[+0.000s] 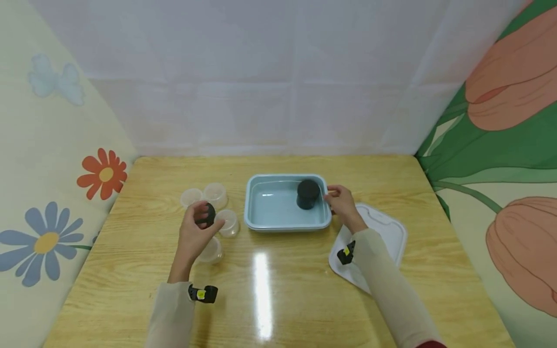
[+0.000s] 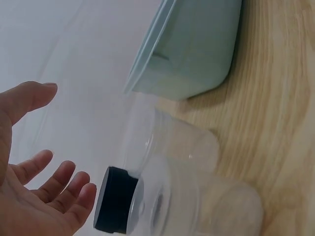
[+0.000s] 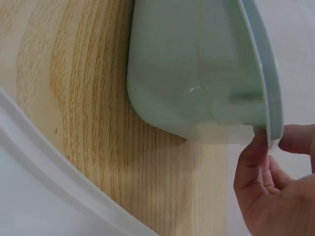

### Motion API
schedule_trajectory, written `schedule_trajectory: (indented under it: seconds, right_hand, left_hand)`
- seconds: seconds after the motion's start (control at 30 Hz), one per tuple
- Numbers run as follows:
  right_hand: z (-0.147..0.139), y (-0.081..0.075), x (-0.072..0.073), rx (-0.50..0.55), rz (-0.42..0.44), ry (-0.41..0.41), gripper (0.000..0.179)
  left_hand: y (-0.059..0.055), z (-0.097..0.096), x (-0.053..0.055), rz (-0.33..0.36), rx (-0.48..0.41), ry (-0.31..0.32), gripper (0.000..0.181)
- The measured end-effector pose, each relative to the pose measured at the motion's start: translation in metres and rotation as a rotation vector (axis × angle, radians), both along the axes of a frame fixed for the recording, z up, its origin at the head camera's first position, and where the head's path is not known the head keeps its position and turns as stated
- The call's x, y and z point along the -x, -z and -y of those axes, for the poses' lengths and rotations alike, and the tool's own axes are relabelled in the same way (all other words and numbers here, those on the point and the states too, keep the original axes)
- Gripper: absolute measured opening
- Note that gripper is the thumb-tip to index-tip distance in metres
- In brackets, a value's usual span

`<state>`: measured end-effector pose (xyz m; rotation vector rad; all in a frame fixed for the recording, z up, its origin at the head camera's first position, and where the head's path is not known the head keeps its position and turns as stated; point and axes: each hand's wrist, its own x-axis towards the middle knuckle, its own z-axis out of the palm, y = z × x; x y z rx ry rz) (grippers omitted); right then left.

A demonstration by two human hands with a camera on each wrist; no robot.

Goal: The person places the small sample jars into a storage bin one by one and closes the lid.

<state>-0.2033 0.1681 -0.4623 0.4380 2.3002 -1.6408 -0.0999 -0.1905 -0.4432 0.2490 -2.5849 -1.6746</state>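
My right hand (image 1: 344, 205) pinches the right rim of a light blue rectangular tub (image 3: 197, 73), with the thumb on one side and fingers on the other. Inside the tub, toward its right end, a black cylinder (image 1: 308, 194) stands upright. On the left, my left hand (image 1: 197, 229) hovers over clear round plastic jars, its fingers spread. By those fingers a short black cylinder (image 2: 117, 200) sits on top of one clear jar (image 2: 216, 206); a gap shows between it and the fingertips in the left wrist view. Another clear jar (image 1: 228, 222) stands close to the left thumb.
More clear jars stand around the left hand, among them one at the back (image 1: 215, 194) and one nearer the front (image 1: 210, 251). A white lid (image 1: 387, 232) lies flat under the right forearm. White cloth (image 1: 270, 111) hangs behind the wooden table (image 1: 300, 290).
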Motion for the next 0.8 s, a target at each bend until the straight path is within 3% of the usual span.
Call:
schedule_trajectory:
  seconds: [0.3,0.63,0.8]
  right_hand:
    - [0.0,0.0,-0.001,0.006,-0.003,0.006,0.039]
    - [0.0,0.0,0.0,-0.007,0.007,-0.009,0.04]
    - [0.001,0.0,0.0,-0.01,0.014,-0.004,0.04]
  left_hand:
    - [0.004,0.012,-0.021,0.015,0.015,-0.041,0.067]
    - [0.023,0.019,-0.047,0.026,0.067,-0.05,0.072]
    - [0.036,0.021,-0.053,0.027,0.086,-0.048,0.075]
